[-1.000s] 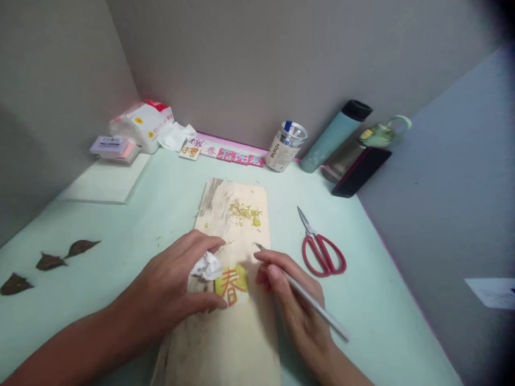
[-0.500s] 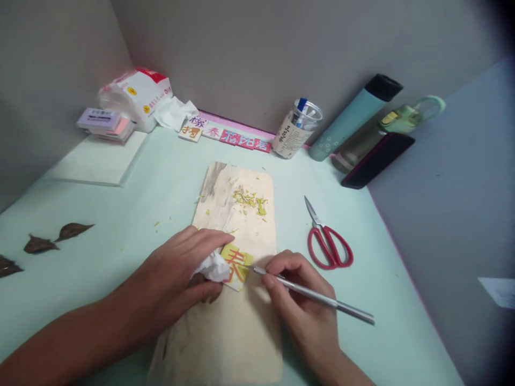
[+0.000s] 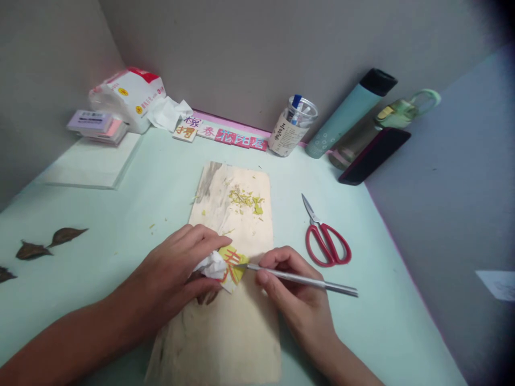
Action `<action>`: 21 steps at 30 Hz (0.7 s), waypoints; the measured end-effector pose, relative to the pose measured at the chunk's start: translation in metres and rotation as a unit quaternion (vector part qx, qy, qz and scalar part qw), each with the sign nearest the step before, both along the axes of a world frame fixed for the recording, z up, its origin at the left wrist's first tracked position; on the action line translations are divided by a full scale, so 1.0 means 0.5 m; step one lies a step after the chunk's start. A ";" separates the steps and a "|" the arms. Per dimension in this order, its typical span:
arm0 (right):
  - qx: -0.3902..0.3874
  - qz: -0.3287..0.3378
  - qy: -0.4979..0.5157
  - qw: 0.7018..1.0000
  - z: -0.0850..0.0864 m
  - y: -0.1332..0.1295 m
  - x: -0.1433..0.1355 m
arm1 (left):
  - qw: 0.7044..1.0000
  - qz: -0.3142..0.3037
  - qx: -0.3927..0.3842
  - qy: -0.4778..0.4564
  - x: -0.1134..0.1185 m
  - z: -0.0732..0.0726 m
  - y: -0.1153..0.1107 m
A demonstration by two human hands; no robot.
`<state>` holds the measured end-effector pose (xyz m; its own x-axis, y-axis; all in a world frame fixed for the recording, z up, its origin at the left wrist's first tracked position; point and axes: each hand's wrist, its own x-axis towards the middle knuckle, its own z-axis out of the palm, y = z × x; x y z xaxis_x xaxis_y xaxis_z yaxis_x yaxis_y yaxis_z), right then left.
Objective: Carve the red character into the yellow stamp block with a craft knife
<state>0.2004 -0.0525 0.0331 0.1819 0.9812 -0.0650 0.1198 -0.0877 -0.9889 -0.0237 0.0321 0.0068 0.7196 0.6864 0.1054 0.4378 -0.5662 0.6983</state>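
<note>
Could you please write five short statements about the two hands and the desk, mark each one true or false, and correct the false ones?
1. The right hand holds a silver craft knife. True.
2. The scissors lie on the wooden board. False: the scissors lie on the table, to the right of the wooden board.
3. A crumpled white tissue is between the thumb and fingers of the left hand. True.
4. The knife's blade is over the shavings. False: it is at the yellow tile with the red character.
5. Yellow shavings lie on the far part of the board. True.
</note>
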 end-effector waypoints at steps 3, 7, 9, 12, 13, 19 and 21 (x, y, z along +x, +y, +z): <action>0.011 0.013 -0.008 1.000 -0.003 -0.004 -0.002 | 1.000 -0.027 -0.008 -0.007 -0.007 0.002 0.010; 0.017 0.014 -0.014 1.000 -0.010 -0.007 -0.004 | 1.000 -0.029 -0.007 0.004 -0.006 0.005 0.007; 0.030 0.013 -0.030 0.999 -0.013 -0.006 -0.005 | 1.000 -0.006 0.005 0.012 -0.001 0.004 0.000; 0.052 0.014 -0.065 0.996 -0.015 -0.003 -0.008 | 0.999 0.014 0.020 0.029 0.005 0.002 -0.007; 0.056 0.016 -0.075 0.995 -0.014 -0.003 -0.010 | 0.999 0.012 0.020 0.031 0.007 0.001 -0.009; 0.029 0.041 -0.100 0.994 -0.003 -0.006 -0.014 | 0.998 0.043 0.025 0.030 0.014 0.003 -0.016; 0.033 0.021 -0.086 0.995 -0.003 -0.006 -0.010 | 0.998 0.054 0.033 0.024 0.015 0.004 -0.020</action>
